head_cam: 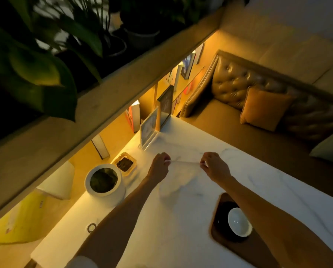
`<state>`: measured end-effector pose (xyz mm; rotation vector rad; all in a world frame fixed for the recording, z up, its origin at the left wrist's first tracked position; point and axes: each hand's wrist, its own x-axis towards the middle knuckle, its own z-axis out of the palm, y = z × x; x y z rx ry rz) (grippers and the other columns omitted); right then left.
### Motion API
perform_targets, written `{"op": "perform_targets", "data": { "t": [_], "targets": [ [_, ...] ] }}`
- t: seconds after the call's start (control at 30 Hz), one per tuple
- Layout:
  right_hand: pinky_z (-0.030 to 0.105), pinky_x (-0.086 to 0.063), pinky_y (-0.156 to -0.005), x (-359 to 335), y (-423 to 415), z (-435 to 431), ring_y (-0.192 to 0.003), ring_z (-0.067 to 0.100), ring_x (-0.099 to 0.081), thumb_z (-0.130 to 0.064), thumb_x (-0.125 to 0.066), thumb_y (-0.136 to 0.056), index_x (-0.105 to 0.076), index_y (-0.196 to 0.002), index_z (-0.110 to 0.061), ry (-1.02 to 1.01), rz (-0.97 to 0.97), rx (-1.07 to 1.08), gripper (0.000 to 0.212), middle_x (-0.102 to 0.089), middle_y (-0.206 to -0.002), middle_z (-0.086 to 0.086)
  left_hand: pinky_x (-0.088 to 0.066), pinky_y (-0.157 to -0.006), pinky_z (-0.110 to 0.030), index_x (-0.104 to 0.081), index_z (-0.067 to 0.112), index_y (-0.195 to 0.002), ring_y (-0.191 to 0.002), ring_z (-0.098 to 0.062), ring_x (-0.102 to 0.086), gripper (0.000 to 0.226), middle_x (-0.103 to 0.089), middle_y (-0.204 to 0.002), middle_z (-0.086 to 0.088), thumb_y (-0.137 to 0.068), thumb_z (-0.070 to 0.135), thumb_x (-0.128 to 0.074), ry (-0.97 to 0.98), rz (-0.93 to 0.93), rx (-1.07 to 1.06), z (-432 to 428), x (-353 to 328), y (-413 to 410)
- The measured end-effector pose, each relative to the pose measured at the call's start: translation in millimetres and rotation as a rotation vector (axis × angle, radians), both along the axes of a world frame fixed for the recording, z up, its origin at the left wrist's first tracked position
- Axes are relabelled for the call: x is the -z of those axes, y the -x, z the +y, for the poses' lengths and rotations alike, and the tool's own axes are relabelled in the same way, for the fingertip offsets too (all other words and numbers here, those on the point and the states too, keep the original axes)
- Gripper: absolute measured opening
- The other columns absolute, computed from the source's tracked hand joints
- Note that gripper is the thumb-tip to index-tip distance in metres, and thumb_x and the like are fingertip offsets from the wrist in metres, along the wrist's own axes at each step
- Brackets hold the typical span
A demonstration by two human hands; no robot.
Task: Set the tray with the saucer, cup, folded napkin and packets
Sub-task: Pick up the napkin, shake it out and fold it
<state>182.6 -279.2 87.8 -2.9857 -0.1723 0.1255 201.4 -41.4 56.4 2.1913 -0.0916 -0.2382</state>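
A white napkin (183,174) is spread over the white marble table (268,182). My left hand (159,167) pinches its far left corner and my right hand (214,166) pinches its far right corner, both held a little above the tabletop. Nearer to me, a dark wooden tray (237,250) lies under my right forearm. On it sits a dark saucer (222,214) with a white cup (239,222) standing on top. No packets can be made out.
A white round pot (104,181) and a small yellow dish with dark contents (125,163) stand at the table's left edge, near a clear card stand (149,130). A lit shelf of books runs along the left. A leather bench with cushions lies beyond.
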Motion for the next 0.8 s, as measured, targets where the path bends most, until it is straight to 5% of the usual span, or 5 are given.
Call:
{"op": "perform_targets", "data": {
  "t": [0.23,0.4,0.53,0.67,0.8],
  "targets": [
    [0.034,-0.053,-0.089,-107,47,-13,-0.109,0.018,-0.058,-0.036,-0.06,-0.091,-0.058,-0.107,-0.017,-0.141,-0.052,0.051,0.026,-0.062,-0.117,0.003,-0.041,-0.079,-0.031,-0.054,0.016,-0.095,-0.093,-0.019,-0.053,0.009,-0.056,-0.097,-0.005,-0.1,0.02,-0.047,0.144,-0.12,0.032,8,-131,24],
    [0.017,-0.047,-0.06,-169,76,-20,-0.084,0.013,-0.06,-0.046,-0.054,-0.091,-0.052,-0.107,-0.018,-0.261,-0.071,0.095,0.032,-0.062,-0.098,-0.003,-0.049,-0.087,-0.041,-0.056,0.017,-0.098,-0.099,-0.026,-0.058,0.006,-0.062,-0.102,-0.008,-0.098,0.019,-0.051,0.191,-0.215,0.021,17,-201,39],
    [0.034,-0.054,-0.069,-205,106,-28,-0.081,0.018,-0.061,-0.047,-0.055,-0.09,-0.052,-0.101,-0.018,-0.284,-0.106,0.11,0.031,-0.062,-0.09,0.002,-0.049,-0.09,-0.046,-0.057,0.009,-0.102,-0.101,-0.03,-0.059,0.01,-0.061,-0.104,-0.01,-0.097,0.016,-0.052,0.245,-0.228,-0.001,22,-237,50],
    [0.024,-0.055,-0.067,-228,138,-40,-0.089,0.021,-0.064,-0.027,-0.058,-0.093,-0.056,-0.105,-0.019,-0.697,-0.135,0.143,0.015,-0.061,-0.095,0.004,-0.053,-0.088,-0.05,-0.059,0.005,-0.107,-0.103,-0.032,-0.061,0.019,-0.062,-0.107,-0.016,-0.095,0.02,-0.057,0.291,-0.222,0.038,17,-255,62],
    [0.029,-0.06,-0.071,-253,168,-47,-0.09,0.023,-0.069,-0.017,-0.057,-0.094,-0.061,-0.106,-0.015,-1.043,-0.183,0.156,0.014,-0.064,-0.101,0.011,-0.058,-0.084,-0.051,-0.058,0.003,-0.11,-0.1,-0.033,-0.064,0.026,-0.063,-0.111,-0.021,-0.092,0.019,-0.065,0.391,-0.196,0.006,0,-264,79]
  ]
}}
